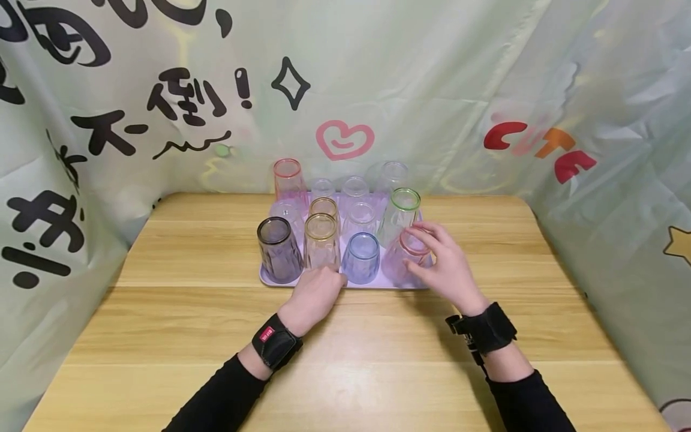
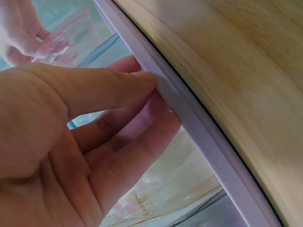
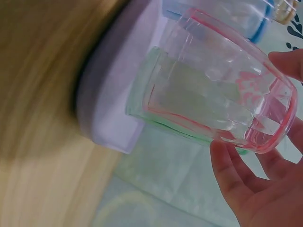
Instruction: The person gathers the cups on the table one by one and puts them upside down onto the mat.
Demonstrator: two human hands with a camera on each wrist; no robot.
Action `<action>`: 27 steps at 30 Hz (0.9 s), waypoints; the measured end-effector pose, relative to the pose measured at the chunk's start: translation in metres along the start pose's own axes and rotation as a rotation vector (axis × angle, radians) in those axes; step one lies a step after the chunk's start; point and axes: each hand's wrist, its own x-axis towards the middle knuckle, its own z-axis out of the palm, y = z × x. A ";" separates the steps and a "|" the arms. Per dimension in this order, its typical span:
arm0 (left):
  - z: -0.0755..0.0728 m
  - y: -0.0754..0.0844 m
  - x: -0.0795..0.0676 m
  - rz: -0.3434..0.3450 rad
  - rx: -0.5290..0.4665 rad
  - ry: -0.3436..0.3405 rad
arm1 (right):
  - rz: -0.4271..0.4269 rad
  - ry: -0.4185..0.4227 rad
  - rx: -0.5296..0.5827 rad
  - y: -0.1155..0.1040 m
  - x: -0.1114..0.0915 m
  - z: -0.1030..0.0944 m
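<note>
My right hand (image 1: 447, 267) holds a pink-tinted drinking glass (image 1: 396, 264), fingers and thumb around its thick upper end, at the tray's front right corner. In the right wrist view this glass (image 3: 213, 85) seems to stand upside down; I cannot tell whether it touches the tray. At the front edge of the lilac tray (image 1: 385, 283), my left hand (image 1: 315, 294) pinches the rim (image 2: 189, 113) between thumb and fingers. Close to that hand stand an amber-rimmed glass (image 1: 322, 243) and a short blue glass (image 1: 361, 259).
Other glasses share the tray: a dark grey one (image 1: 281, 252) front left, a green-rimmed one (image 1: 400, 216) behind the pink glass, a red-rimmed one (image 1: 288, 180) back left, and several clear ones (image 1: 358, 219). A printed cloth (image 1: 432, 90) hangs behind the wooden table (image 1: 189, 264).
</note>
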 end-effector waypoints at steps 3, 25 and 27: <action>0.001 0.000 0.000 0.000 0.002 0.003 | 0.012 -0.032 -0.017 0.003 -0.003 0.004; -0.022 -0.020 -0.013 0.065 -0.106 0.060 | 0.064 -0.039 -0.020 0.009 0.004 0.010; -0.035 -0.029 -0.015 0.063 -0.125 0.175 | 0.092 0.019 -0.019 0.012 0.008 0.006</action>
